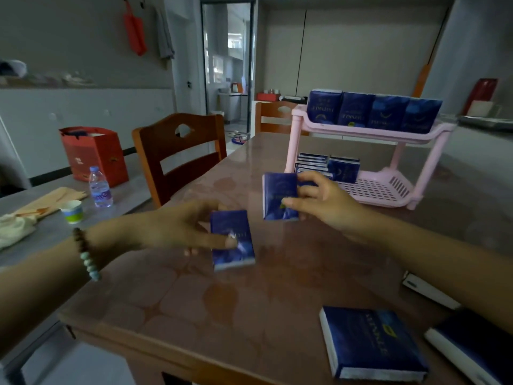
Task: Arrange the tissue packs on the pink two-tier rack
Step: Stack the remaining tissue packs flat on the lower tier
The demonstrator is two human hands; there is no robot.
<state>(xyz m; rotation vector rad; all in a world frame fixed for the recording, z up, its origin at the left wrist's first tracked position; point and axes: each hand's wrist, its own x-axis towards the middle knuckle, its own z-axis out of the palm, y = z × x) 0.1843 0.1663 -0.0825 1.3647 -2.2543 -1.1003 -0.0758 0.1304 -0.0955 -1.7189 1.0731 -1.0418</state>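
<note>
We were in the middle of filling the pink plastic two-tier rack (369,134). Our right hand (322,201) gripped one dark blue tissue pack (279,200), just before the bottom shelf. Our left hand (177,226) pinched another blue pack (233,243) on the brown worktop (249,315). Next we needed to slide the right pack in beside the others.

Rack (298,129) rear-R on table (194,301): 4 packs (374,112) top tier, more below.

No legible text on tissue packs (374,112)
</note>
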